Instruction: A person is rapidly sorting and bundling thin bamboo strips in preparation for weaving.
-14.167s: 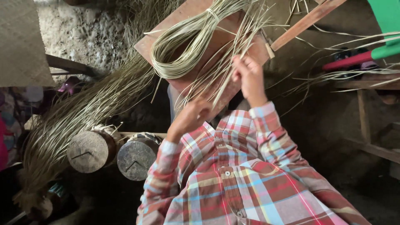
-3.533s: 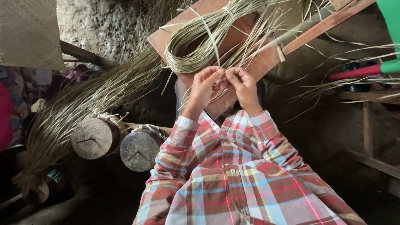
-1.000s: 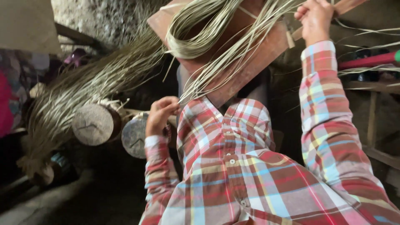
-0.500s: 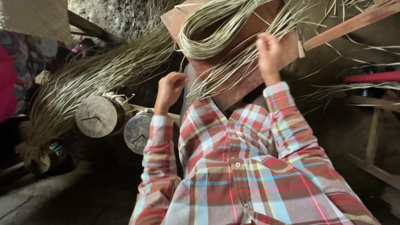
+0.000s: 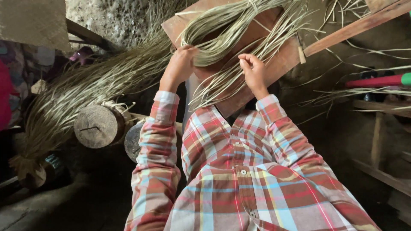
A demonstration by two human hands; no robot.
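Observation:
A looped bundle of pale green reed strips [image 5: 231,30] lies across a brown wooden board [image 5: 274,68] in front of me. My left hand [image 5: 177,68] grips the near left end of that bundle, its fingers closed around the strips. My right hand [image 5: 253,75] is beside the loose strands that fan down from the bundle, with its fingertips pinched on a few of them. Both arms wear a red, white and blue plaid shirt [image 5: 239,171].
A long sheaf of dry reeds [image 5: 85,94] spreads to the left, tied at its base. Two cut log rounds [image 5: 97,126] lie below it. A wooden bench [image 5: 381,141] and a red and green handle [image 5: 376,80] are at the right. A woven mat [image 5: 32,21] hangs top left.
My right hand has come down from high at the right to the loose strands. My left hand has risen from near my chest up to the bundle and closed on it.

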